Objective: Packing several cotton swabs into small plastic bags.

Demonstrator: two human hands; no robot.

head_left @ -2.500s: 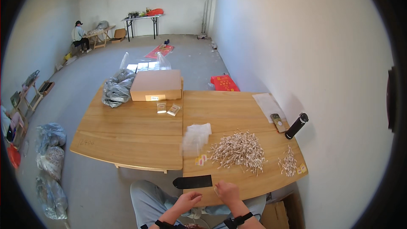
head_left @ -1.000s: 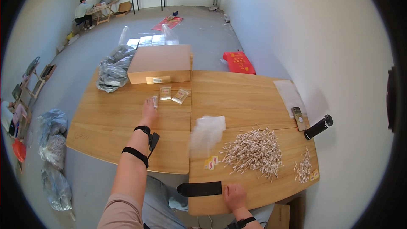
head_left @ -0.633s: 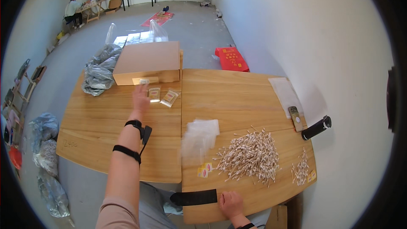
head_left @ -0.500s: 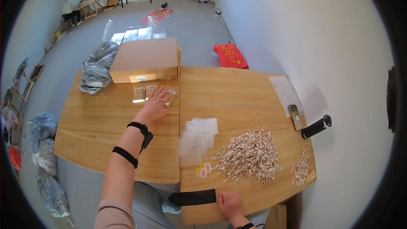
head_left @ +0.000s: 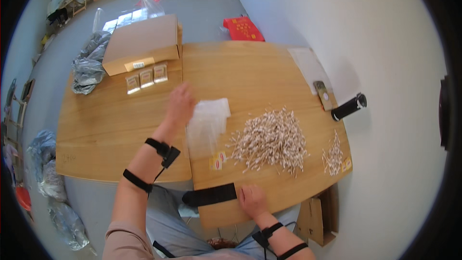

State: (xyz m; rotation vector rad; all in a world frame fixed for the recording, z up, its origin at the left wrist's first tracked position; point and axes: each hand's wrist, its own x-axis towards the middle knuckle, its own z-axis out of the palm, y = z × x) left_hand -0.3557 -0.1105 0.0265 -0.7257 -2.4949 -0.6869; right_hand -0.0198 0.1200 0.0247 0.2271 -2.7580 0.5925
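Left hand (head_left: pixel 182 102): blurred, grip cannot be told; beside clear bags (head_left: pixel 209 125), flat. Right hand (head_left: pixel 253 201): fingers curled, cannot tell whether holding; on table (head_left: pixel 240 77), just beside black strip (head_left: pixel 210 195). Loose swabs (head_left: pixel 272 142): heaped, right of bags. Three clear packets (head_left: pixel 146 78): filled, in a row before closed cardboard box (head_left: pixel 142 41).

Dusty-pink short sleeve (head_left: pixel 127 241), black forearm straps (head_left: pixel 137 181), boxy black module (head_left: pixel 171 157), thin dark cable (head_left: pixel 158 175), pale-blue jeans (head_left: pixel 169 221)
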